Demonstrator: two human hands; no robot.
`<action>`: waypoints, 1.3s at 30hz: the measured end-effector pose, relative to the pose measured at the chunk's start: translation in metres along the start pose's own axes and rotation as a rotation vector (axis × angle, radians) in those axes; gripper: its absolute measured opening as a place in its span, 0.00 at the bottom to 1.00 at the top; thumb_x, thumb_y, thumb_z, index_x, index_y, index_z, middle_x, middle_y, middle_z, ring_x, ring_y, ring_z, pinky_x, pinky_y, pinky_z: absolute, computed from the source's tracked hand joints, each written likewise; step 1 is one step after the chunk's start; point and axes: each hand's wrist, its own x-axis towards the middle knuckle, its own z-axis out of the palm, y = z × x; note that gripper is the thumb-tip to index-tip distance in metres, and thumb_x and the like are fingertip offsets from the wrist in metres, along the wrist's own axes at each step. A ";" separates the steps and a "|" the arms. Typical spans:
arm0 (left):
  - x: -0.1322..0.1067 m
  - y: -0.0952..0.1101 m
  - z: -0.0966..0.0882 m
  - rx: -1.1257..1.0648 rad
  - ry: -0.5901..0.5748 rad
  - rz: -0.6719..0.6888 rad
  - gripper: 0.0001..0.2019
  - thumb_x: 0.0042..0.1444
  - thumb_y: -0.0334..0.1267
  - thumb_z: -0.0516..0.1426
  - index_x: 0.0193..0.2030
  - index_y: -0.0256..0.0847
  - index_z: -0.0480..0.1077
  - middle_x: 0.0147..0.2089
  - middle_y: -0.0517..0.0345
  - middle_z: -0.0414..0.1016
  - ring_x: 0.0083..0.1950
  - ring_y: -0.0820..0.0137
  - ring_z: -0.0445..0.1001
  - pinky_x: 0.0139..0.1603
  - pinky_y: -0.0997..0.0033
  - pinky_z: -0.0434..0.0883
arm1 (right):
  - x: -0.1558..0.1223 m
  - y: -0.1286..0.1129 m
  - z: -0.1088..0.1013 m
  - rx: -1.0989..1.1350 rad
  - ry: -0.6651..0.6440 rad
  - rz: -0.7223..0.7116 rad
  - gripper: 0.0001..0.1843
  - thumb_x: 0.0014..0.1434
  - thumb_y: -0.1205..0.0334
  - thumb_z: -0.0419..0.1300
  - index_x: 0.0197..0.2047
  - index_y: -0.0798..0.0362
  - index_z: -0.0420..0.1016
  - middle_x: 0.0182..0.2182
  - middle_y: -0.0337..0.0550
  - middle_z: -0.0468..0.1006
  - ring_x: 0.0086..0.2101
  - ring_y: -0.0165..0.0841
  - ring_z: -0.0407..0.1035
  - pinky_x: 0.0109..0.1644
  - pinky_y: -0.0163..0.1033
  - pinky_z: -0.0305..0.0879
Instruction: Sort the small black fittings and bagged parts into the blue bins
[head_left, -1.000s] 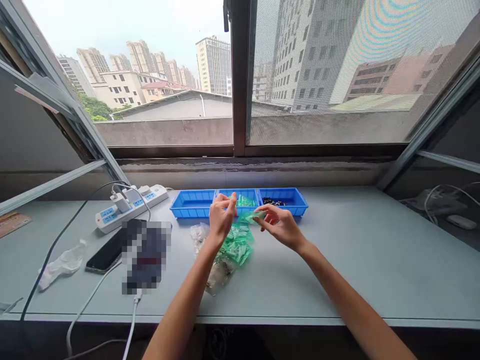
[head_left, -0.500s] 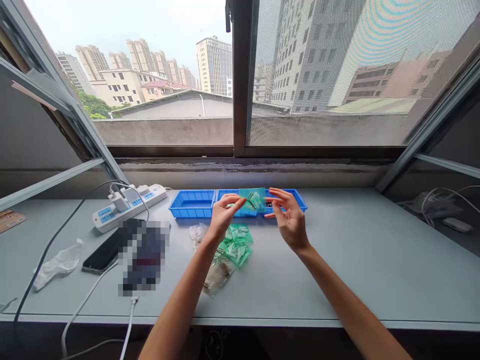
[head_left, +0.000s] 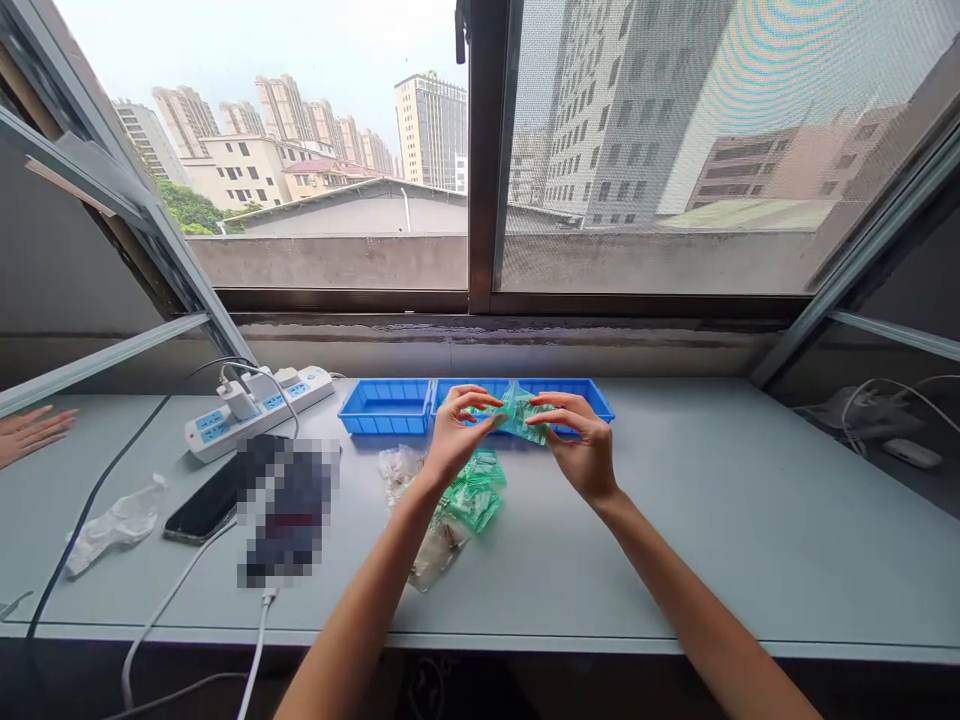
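Compared with half a second ago, my right hand [head_left: 585, 455] is now gripping the green bag [head_left: 523, 415], and the bag, which was flat, is now creased between my hands. At far 9 o'clock, the hand of another person [head_left: 34, 435] has come into view.

I take the held bag as the centre of the clock. It is raised in front of the blue boxes [head_left: 382, 426], clear of the desk [head_left: 690, 550]. I judge that this bag is in the middle of being handled; whether its edge is torn, I cannot tell. At 7 to 8 o'clock lies a heap of other green bags [head_left: 478, 505], with clear bags [head_left: 431, 562] next to it, so I think much is left. What lies in the middle and right boxes is mostly hidden by my hands.

My left hand [head_left: 456, 435] pinches one side of the bag, my right hand the other, close together. My left forearm points to 1 o'clock, my right to 11, with fingers bent and facing each other.
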 end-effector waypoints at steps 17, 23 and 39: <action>0.008 -0.011 -0.008 -0.025 0.386 -0.099 0.08 0.46 0.43 0.63 0.29 0.41 0.77 0.37 0.55 0.72 0.32 0.73 0.69 0.35 0.73 0.67 | -0.003 0.014 0.016 0.198 -0.086 0.547 0.23 0.52 0.43 0.59 0.41 0.53 0.73 0.29 0.44 0.77 0.25 0.34 0.71 0.22 0.36 0.69; 0.017 -0.016 -0.024 -0.164 0.623 -0.161 0.10 0.49 0.43 0.61 0.35 0.40 0.78 0.42 0.53 0.73 0.34 0.73 0.68 0.36 0.72 0.67 | 0.010 0.024 0.034 -0.089 -0.269 0.362 0.15 0.56 0.55 0.54 0.43 0.50 0.77 0.36 0.45 0.79 0.32 0.36 0.73 0.32 0.40 0.71; 0.016 -0.015 -0.024 -0.147 0.645 -0.072 0.19 0.36 0.53 0.67 0.20 0.38 0.72 0.33 0.58 0.68 0.30 0.74 0.67 0.35 0.71 0.68 | 0.028 0.028 0.096 -0.435 -0.721 0.225 0.15 0.62 0.54 0.54 0.46 0.48 0.79 0.58 0.51 0.65 0.58 0.45 0.56 0.60 0.54 0.51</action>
